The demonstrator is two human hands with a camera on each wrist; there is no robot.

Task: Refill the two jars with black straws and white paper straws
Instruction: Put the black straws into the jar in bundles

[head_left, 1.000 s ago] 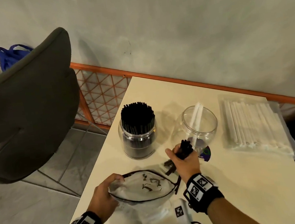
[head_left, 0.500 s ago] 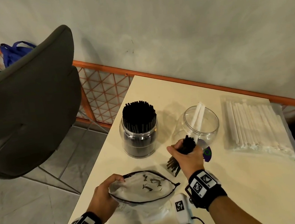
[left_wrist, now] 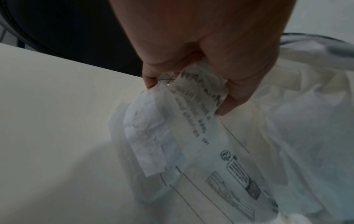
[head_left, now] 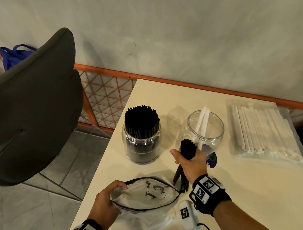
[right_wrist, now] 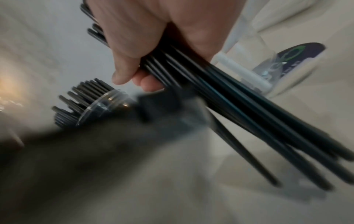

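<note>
My right hand (head_left: 191, 161) grips a bundle of black straws (head_left: 186, 148), just beside the almost empty jar (head_left: 206, 129). My left hand (head_left: 105, 203) pinches the plastic bag (head_left: 144, 195) edge, near the right wrist.

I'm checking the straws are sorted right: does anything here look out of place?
Nothing is misplaced. The bundle of black straws in the right hand is uneven, its lower ends splayed. The clear jar holds only two white paper straws.
</note>
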